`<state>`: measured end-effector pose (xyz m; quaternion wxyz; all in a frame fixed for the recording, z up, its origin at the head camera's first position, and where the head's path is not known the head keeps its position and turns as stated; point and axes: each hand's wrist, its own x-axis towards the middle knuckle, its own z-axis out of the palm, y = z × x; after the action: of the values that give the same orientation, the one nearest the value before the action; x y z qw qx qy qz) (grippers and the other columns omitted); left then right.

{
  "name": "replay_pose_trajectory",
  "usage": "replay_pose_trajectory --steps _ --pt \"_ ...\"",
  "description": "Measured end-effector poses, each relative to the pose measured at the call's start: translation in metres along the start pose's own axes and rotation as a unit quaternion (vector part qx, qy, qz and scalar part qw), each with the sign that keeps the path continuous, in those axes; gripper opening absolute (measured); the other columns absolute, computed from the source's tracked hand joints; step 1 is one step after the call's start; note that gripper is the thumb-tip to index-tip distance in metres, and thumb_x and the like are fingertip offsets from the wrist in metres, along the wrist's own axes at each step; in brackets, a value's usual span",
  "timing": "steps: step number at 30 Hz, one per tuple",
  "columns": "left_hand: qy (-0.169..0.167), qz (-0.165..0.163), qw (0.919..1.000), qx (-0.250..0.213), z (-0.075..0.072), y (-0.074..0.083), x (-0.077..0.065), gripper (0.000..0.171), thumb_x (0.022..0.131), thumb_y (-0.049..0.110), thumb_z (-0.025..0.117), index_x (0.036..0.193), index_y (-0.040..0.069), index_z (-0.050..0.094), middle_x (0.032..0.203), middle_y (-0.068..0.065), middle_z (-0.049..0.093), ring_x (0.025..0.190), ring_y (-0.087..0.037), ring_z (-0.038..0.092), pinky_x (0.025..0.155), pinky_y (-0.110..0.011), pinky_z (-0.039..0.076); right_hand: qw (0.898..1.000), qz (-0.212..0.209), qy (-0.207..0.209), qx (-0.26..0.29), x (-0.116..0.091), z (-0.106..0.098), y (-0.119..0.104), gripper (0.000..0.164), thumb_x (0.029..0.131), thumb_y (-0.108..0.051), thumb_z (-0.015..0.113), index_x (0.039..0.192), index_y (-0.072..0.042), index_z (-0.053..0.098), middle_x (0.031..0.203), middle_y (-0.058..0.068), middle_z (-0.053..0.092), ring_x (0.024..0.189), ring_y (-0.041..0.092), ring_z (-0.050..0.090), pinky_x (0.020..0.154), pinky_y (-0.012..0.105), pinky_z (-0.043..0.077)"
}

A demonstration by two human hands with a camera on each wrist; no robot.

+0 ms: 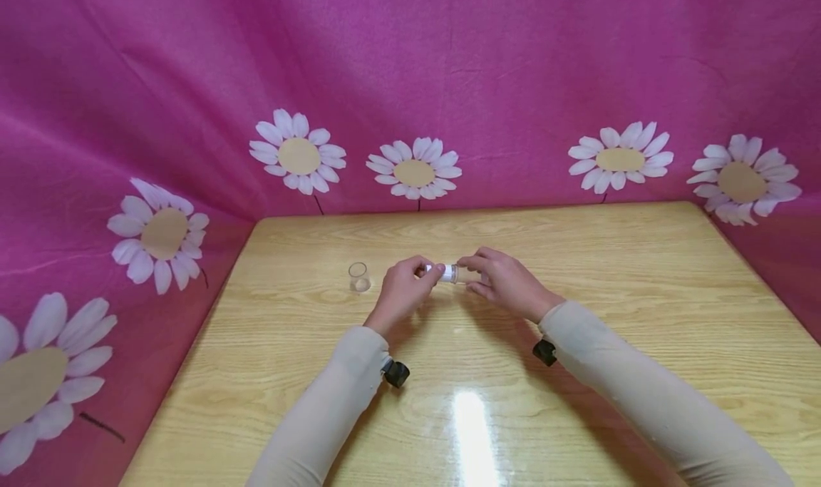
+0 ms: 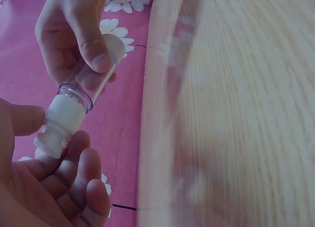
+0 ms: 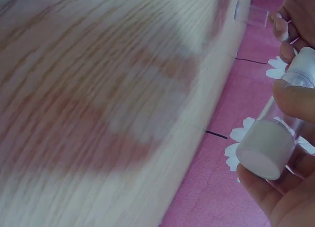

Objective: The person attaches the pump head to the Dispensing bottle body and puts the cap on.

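Note:
Over the middle of the table, both hands hold a small clear pump bottle (image 3: 266,149) lying roughly sideways in the head view. Its white pump head (image 2: 64,113) is pinched between thumb and fingers of my left hand (image 1: 405,289). On the other side, my right hand (image 1: 511,284) grips the transparent body, thumb on the wall and fingers beneath. A white base shows at the body's end in the right wrist view. Ridged rings at the neck meet the white pump head. To the left of my left hand, a clear cap (image 1: 359,277) stands on the table.
The wooden table (image 1: 288,373) carries a bright light reflection near its front. A pink cloth (image 1: 513,80) with white daisies hangs behind it and along its sides. Dark wrist cameras sit under both sleeves.

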<state>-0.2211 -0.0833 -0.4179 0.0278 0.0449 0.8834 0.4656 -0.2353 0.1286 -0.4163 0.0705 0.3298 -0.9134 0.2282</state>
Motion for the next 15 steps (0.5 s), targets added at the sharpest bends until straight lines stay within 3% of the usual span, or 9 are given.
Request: replay_pose_trajectory --steps 15 --pt "-0.002 -0.002 1.0 0.003 -0.0004 -0.0027 0.0003 0.031 0.097 0.042 0.06 0.103 0.012 0.069 0.089 -0.003 0.062 0.071 -0.015 0.051 0.061 -0.026 0.042 1.0 -0.015 0.001 -0.007 0.0009 0.0017 -0.0001 0.039 0.087 -0.012 0.076 0.124 -0.009 0.067 0.102 0.01 0.066 0.077 0.016 0.06 0.07 0.031 0.053"
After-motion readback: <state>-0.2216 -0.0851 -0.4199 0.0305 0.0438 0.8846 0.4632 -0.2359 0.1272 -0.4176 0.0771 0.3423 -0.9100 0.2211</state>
